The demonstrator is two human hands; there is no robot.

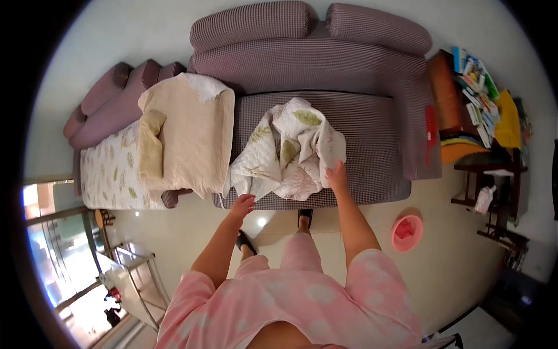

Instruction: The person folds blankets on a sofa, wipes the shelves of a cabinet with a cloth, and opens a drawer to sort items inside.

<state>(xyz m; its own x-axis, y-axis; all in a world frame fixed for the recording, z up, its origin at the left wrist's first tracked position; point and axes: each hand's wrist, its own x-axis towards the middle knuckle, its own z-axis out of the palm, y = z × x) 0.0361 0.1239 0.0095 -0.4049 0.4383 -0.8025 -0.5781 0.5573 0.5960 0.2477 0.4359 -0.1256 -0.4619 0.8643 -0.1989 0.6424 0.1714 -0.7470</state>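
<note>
A white quilted sofa cover (302,145) with green leaf prints lies bunched up on the seat of a checked sofa. My right hand (336,175) is closed on its right front edge, the thumb pointing away from me. At the cover's lower left corner, my left hand (242,207) has its fingers curled together against the fabric; the fingertips are small and partly hidden. Left of the bunched cover, a beige cloth (195,134) is spread over the sofa, with a beige cushion (152,144) on it.
The purple-grey sofa (372,134) spans the space before me. Another leaf-print cover (113,168) lies over its left section. A pink bin (406,233) stands on the floor at right. Books (479,96) are piled on a side cabinet. A metal-framed rack (142,279) stands at left.
</note>
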